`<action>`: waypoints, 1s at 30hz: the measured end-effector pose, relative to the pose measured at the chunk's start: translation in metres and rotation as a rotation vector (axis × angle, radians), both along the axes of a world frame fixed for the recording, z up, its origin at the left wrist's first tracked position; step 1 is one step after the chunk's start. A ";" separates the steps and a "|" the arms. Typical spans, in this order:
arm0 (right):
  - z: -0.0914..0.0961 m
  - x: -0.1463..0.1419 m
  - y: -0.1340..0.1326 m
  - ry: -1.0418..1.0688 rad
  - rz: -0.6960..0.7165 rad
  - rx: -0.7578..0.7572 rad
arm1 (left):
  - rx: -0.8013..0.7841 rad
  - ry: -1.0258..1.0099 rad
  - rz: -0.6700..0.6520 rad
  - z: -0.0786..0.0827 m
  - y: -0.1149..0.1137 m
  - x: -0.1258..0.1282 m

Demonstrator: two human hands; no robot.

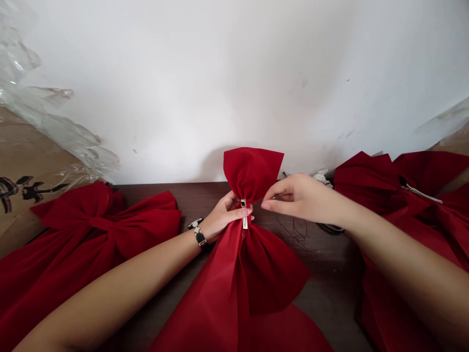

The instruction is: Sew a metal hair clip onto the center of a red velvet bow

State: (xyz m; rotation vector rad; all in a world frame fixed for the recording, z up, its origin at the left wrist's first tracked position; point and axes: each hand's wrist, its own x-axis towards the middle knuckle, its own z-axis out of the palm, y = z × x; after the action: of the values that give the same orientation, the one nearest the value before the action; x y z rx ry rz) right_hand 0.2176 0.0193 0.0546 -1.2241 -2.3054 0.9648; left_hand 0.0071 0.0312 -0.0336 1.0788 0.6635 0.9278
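A large red fabric bow (252,171) stands on its side in front of me, its loops above and below and long tails spreading toward me. Along its gathered middle lies a silver metal hair clip (245,222). My left hand (231,210) is wrapped round that middle, the thumb pressing across the clip. Just to the right of the bow, apart from the clip, my right hand (289,195) has thumb and forefinger pinched together. Whatever is between those fingertips is too small to make out. Thin dark red thread (298,234) lies in loose loops below the right hand.
Another red bow (98,220) lies at the left, and more red bows (373,181) with a metal clip (421,192) at the right. A cardboard box (29,146) with clear plastic wrap (69,122) stands at the left. A white wall (183,88) rises behind the dark table (194,195).
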 end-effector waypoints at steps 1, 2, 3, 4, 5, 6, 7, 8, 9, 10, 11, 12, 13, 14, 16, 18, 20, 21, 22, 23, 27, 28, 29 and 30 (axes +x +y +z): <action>-0.006 -0.007 -0.001 -0.032 -0.018 0.023 | 0.018 -0.001 0.009 0.000 0.000 0.000; -0.011 -0.013 -0.001 -0.058 -0.040 0.049 | 0.041 -0.002 0.018 -0.001 0.000 0.000; -0.017 -0.019 -0.002 -0.077 -0.061 0.072 | 0.066 -0.003 0.024 -0.002 0.000 -0.001; -0.021 -0.023 -0.003 -0.088 -0.085 0.091 | 0.089 -0.004 0.024 -0.003 0.000 -0.001; -0.024 -0.026 -0.003 -0.092 -0.108 0.104 | 0.106 -0.004 0.021 -0.004 0.001 -0.001; -0.027 -0.029 -0.005 -0.089 -0.126 0.109 | 0.119 -0.001 0.017 -0.004 0.001 -0.001; -0.028 -0.030 -0.006 -0.079 -0.140 0.108 | 0.133 0.003 0.015 -0.005 0.001 -0.002; -0.030 -0.031 -0.007 -0.064 -0.151 0.105 | 0.149 0.010 0.014 -0.005 0.001 -0.002; -0.030 -0.031 -0.008 -0.046 -0.160 0.098 | 0.166 0.021 0.014 -0.005 0.001 -0.002; -0.031 -0.032 -0.009 -0.024 -0.168 0.092 | 0.184 0.034 0.017 -0.005 0.001 -0.002; -0.032 -0.032 -0.010 0.000 -0.172 0.084 | 0.199 0.050 0.018 -0.004 0.001 -0.001; -0.032 -0.032 -0.011 0.028 -0.173 0.074 | 0.207 0.062 0.017 -0.003 0.000 -0.001; -0.033 -0.031 -0.011 0.059 -0.170 0.061 | 0.210 0.071 0.018 -0.003 0.000 -0.001; -0.034 -0.031 -0.011 0.089 -0.163 0.048 | 0.208 0.075 0.021 -0.002 0.000 -0.001; -0.036 -0.031 -0.010 0.138 -0.146 0.024 | 0.181 0.067 0.017 -0.002 0.000 -0.001; -0.036 -0.030 -0.008 0.167 -0.123 -0.003 | 0.138 0.036 0.001 -0.002 0.000 0.000; -0.036 -0.029 -0.007 0.192 -0.088 -0.040 | 0.111 -0.002 -0.019 -0.003 0.001 0.000; -0.036 -0.028 -0.007 0.205 -0.070 -0.060 | 0.105 -0.020 -0.027 -0.003 0.001 0.000; -0.035 -0.028 -0.007 0.215 -0.053 -0.078 | 0.103 -0.034 -0.033 -0.004 0.002 0.000; -0.034 -0.028 -0.008 0.227 -0.038 -0.099 | 0.101 -0.041 -0.037 -0.004 0.002 0.000; -0.029 -0.026 -0.008 0.283 0.002 -0.183 | 0.076 -0.047 -0.043 -0.005 0.002 0.000; -0.028 -0.026 -0.008 0.292 0.008 -0.196 | 0.071 -0.045 -0.042 -0.005 0.002 -0.001; -0.026 -0.025 -0.008 0.301 0.012 -0.204 | 0.067 -0.045 -0.042 -0.005 0.002 -0.001; -0.025 -0.024 -0.007 0.306 0.014 -0.210 | 0.063 -0.044 -0.045 -0.005 0.002 -0.001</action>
State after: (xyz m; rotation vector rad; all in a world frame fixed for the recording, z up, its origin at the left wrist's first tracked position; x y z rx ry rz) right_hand 0.1933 0.0118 0.0297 -1.0513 -2.0172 1.3263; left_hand 0.0060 0.0329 -0.0386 1.1218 0.5752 0.9365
